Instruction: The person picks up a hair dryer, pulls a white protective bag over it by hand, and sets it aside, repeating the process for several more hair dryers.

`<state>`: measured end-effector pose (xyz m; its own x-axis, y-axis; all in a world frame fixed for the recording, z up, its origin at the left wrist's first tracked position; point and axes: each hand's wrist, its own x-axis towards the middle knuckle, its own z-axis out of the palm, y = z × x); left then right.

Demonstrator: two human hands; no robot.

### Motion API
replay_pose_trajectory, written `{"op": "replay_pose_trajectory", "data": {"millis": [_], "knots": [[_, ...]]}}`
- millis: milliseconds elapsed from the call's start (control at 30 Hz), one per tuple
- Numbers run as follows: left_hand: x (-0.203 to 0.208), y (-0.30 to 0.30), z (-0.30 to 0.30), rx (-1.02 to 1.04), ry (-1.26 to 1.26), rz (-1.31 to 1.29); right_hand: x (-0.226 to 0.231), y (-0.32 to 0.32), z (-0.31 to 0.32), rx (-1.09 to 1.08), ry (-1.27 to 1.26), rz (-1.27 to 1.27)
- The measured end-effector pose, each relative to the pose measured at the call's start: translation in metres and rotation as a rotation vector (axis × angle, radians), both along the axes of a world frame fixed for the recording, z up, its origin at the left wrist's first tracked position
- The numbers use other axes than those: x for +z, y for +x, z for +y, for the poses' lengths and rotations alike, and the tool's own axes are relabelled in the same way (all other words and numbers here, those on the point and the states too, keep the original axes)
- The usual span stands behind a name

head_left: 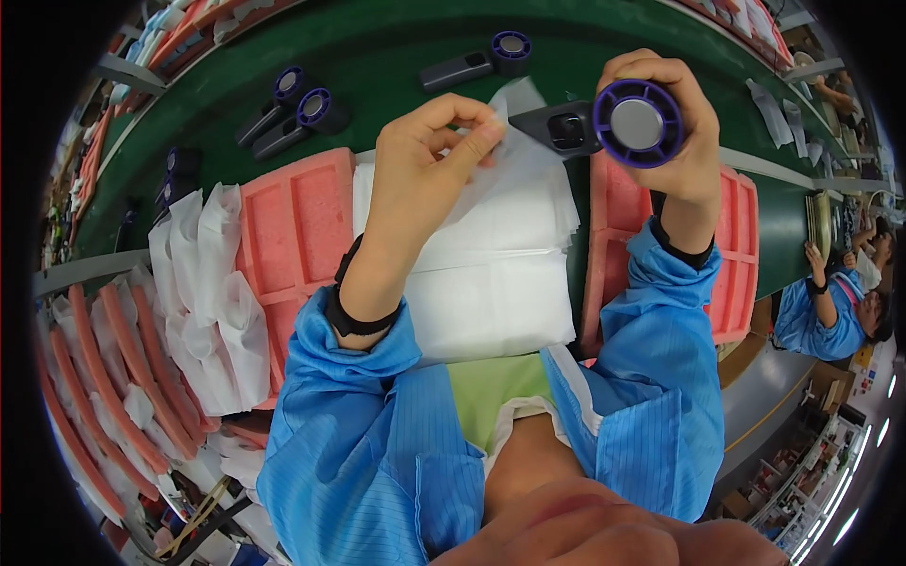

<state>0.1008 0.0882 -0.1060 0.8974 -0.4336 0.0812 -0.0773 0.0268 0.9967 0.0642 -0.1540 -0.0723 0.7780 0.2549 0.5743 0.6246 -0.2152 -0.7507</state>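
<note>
Translucent bag (507,162) and dark grey device (637,124) held near a stack of white sheets (498,297).

Left of the stack, a pink foam tray (294,231) is seen. Over the stack's far end, the bag is pinched by the left hand (411,162). Beyond its far right corner, the device is grasped by the right hand (696,124); the round head, a purple spoked ring about a silver disc, is turned upward, and the tapered end is met by the bag; whether inserted cannot be told. Right of the stack, a second tray (746,250) is seen.
</note>
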Motion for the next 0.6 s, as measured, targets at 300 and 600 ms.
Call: {"op": "replay_pose_trajectory", "data": {"millis": [300, 600], "knots": [[0.008, -0.003, -0.005, -0.055, -0.757, 0.374, -0.025, 0.01, 0.043, -0.356, -0.433, -0.366], [-0.012, -0.036, -0.028, 0.156, 0.02, -0.767, -0.035, 0.012, 0.055, -0.495, -0.48, -0.384]]}}
